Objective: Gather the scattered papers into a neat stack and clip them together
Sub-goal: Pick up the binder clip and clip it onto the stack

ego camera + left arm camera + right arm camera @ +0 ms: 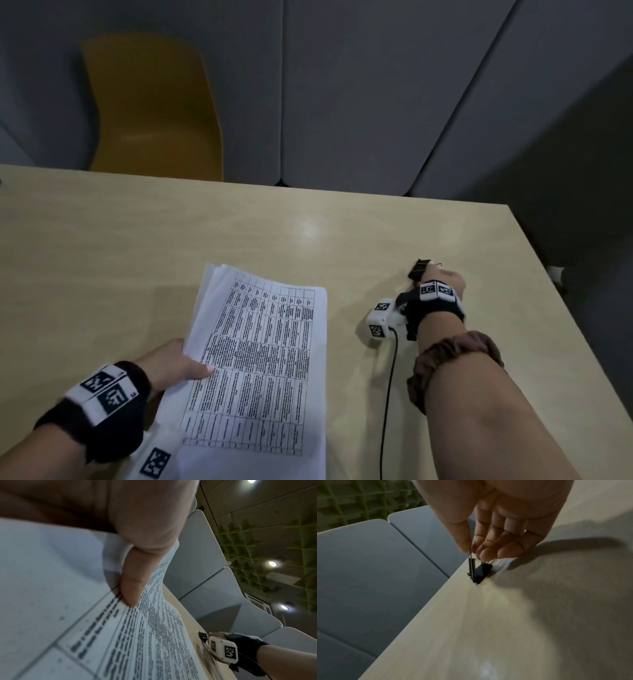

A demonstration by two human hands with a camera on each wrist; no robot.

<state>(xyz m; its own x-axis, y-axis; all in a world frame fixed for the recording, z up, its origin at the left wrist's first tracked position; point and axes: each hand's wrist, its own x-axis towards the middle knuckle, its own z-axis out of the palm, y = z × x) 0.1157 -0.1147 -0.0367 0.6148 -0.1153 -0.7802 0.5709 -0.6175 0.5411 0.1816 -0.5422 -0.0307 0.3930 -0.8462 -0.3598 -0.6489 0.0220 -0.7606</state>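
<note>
Now left hand holds paper stack, right hand pinches binder clip.
Head: stack on table, clip well right of it; yellow chair behind far edge. Left wrist: thumb pressed on top sheet, hiding stack's edge. Right wrist: thumb and fingers pinch wire handles, clip touching table near edge.

I note the bench: pale wood-grain, smooth, slight sheen. Papers: matt white printed sheets. Binder clip: glossy black body, thin metal wire handles.
</note>
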